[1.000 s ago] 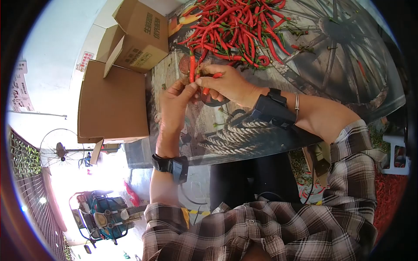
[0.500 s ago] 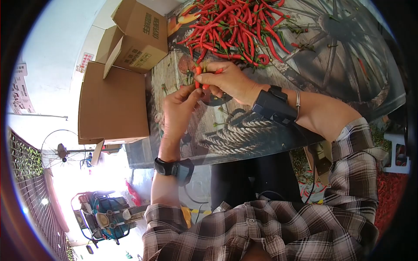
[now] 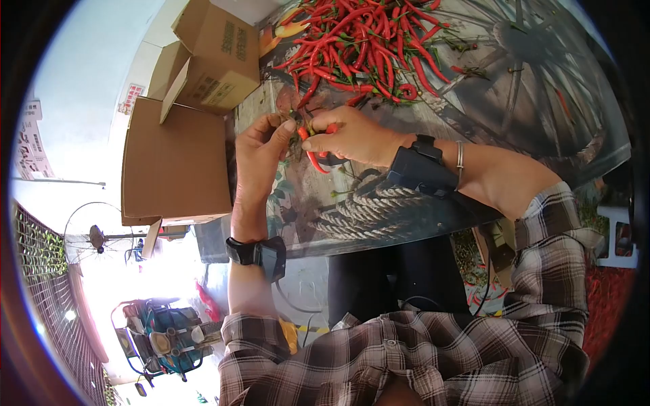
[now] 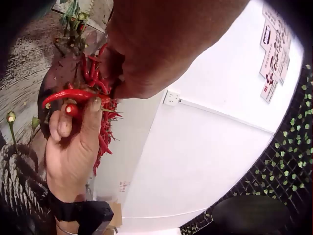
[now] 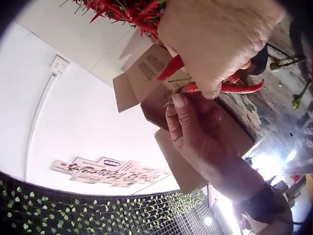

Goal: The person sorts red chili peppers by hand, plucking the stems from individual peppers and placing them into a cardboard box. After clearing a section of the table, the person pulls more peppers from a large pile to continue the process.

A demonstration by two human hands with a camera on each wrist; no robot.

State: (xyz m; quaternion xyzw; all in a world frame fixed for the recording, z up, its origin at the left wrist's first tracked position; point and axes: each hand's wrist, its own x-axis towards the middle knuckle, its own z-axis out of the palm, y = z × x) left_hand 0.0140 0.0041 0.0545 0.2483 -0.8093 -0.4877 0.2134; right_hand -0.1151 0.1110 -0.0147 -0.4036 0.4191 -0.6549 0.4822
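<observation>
Two hands worked close together above the table (image 3: 474, 122), and we saw one red chili (image 3: 314, 161) between them; it slanted out below the right thumb, its curved tip free in the air and its stem end turned toward the left hand (image 3: 261, 152). The right hand (image 3: 355, 139) pinched that chili between thumb and curled fingers, with another chili (image 3: 332, 127) tucked in the same grip; in the left hand, thumb and forefinger were pressed together at the tips, pinching what we took to be a thin stem (image 5: 170, 102), though it was too small for us to be sure.

We judged the chili very light and fairly firm, able to bend a little before it snapped; its glossy skin looked smooth enough to slip, and too hard a squeeze might have split it; the best hold, to our minds, was a light pinch on the thick shoulder just under the stem, with the slender tip left alone.

Beyond the hands lay a heap of red chilies (image 3: 365, 47), tangled together; loose green stalks (image 4: 11, 117) rested on the tabletop near the right hand; a cardboard box (image 3: 177, 155) stood on the left hand's side.
</observation>
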